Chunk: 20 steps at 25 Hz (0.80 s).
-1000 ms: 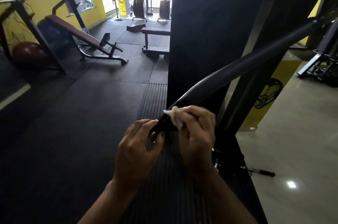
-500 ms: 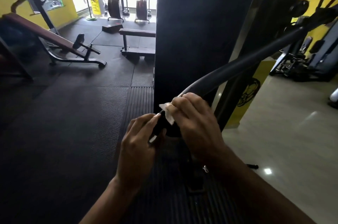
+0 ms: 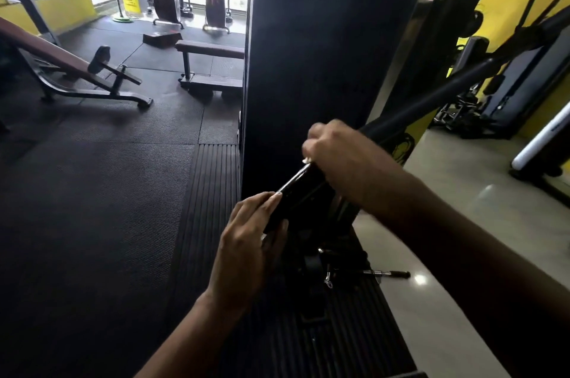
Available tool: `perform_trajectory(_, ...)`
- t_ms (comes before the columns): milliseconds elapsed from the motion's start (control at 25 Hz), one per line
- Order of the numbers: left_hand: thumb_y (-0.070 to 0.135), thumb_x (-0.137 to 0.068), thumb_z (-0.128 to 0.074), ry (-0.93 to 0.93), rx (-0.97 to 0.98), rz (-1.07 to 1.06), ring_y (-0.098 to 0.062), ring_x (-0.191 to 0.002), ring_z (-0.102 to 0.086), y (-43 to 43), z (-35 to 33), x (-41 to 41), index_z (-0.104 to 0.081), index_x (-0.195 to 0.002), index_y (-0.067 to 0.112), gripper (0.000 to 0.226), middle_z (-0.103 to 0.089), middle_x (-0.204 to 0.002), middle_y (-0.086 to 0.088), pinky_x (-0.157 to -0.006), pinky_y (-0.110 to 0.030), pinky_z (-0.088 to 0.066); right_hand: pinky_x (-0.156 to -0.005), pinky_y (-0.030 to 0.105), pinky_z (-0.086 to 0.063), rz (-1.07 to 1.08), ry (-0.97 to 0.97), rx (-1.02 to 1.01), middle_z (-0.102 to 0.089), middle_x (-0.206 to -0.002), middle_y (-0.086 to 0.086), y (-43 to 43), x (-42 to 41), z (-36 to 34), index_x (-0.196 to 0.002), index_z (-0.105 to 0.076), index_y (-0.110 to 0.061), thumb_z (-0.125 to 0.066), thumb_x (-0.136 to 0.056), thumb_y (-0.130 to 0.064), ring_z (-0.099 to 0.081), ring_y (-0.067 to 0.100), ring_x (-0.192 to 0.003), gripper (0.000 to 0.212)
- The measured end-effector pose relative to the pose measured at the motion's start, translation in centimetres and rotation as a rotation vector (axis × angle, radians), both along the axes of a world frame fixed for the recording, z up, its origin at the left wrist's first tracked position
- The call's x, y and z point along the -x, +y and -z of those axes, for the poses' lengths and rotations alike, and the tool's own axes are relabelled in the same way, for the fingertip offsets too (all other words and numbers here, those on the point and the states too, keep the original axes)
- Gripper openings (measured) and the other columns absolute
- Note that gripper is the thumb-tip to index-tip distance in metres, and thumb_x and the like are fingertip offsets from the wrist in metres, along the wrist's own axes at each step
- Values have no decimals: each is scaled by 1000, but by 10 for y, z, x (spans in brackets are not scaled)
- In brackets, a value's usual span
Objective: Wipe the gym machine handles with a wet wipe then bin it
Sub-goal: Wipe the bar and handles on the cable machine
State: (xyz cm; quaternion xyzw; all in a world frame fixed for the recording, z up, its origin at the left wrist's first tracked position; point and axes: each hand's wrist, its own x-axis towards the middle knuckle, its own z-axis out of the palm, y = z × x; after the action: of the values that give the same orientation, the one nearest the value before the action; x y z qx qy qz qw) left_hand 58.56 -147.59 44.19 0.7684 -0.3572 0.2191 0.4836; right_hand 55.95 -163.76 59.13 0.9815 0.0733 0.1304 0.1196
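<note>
Left hand (image 3: 249,242) is pinching the lower end of the long black angled metal bar handle (image 3: 294,191), fingers and thumb curled round its tip. Right hand (image 3: 345,155) is gripping the bar just above, fingers fully wrapped. The small white wet wipe (image 3: 306,160) is peeking out beneath them, against the bar.

We record: bar (image 3: 431,97) black; wipe sliver (image 3: 306,160) white; ribbed mat (image 3: 206,192) black, lengthwise stripes; wall (image 3: 71,4) yellow; flat bench pad (image 3: 209,49) dark brown.
</note>
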Motion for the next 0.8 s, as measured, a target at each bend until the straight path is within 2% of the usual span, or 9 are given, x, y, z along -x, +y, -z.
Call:
perform_trajectory(120, 11, -89, -69, -6, -14, 27, -9, -117, -53, -4, 8, -4, -61, -129, 6, 42, -61, -126, -2, -102, -12, -37, -91, 33, -52, -70, 108, 47, -57, -115, -1, 4, -5, 17, -111, -64, -20, -60, -94, -23, -51, 17, -113, 18)
perform_trajectory(240, 12, -90, -67, -7, -9, 39, -11, -121, -54, -8, 13, -7, -62, -128, 5, 39, -61, -127, -5, -104, -13, -37, -85, 35, -54, 47, 73, -42, -57, -108, 0, -2, -10, 7, -108, -63, -19, -58, -95, -25, -56, 18, -105, 16)
perform_trajectory(360, 20, -93, -61, 30, 4, 74, -10, -124, -52, -11, 17, -4, -60, -131, 8, 40, -59, -131, -4, -104, -16, -40, -88, 33, -53, -141, 256, 60, -56, -115, -2, 23, -8, 23, -117, -61, -21, -58, -95, -23, -54, 15, -108, 23)
perform_trajectory(440, 18, -93, -62, 13, 4, 78, -11, -123, -54, -13, 18, -3, -61, -130, 7, 39, -60, -130, -4, -104, -17, -41, -83, 35, -55, -66, 305, 97, -55, -108, -4, 18, -13, 20, -114, -62, -21, -59, -94, -21, -54, 15, -102, 21)
perform_trajectory(560, 11, -89, -66, 4, 12, 71, -13, -121, -56, -18, 20, -1, -62, -128, 5, 40, -61, -129, -4, -105, -16, -40, -74, 35, -53, 126, 221, 133, -47, -90, -3, 2, -17, 6, -106, -62, -18, -62, -91, -17, -49, 15, -88, 15)
perform_trajectory(680, 20, -90, -60, 28, 55, 91, -12, -122, -56, -21, 17, 2, -62, -129, 5, 42, -60, -131, -3, -105, -18, -41, -83, 34, -49, -14, 95, 157, -57, -108, 4, 12, 3, 24, -110, -64, -15, -60, -92, -17, -50, 20, -101, 19)
perform_trajectory(720, 21, -89, -59, 23, 65, 92, -12, -122, -56, -21, 16, 3, -62, -129, 5, 43, -60, -131, -4, -104, -20, -42, -88, 35, -49, -12, 17, 80, -59, -115, 5, 15, 12, 34, -114, -64, -14, -61, -91, -16, -50, 22, -107, 23)
perform_trajectory(800, 21, -90, -60, -2, 70, 94, -13, -123, -56, -23, 15, 7, -62, -128, 3, 43, -60, -132, -6, -103, -24, -45, -93, 37, -50, 69, -275, -202, -62, -120, 7, 17, 32, 64, -119, -65, -9, -69, -85, -9, -52, 24, -112, 34)
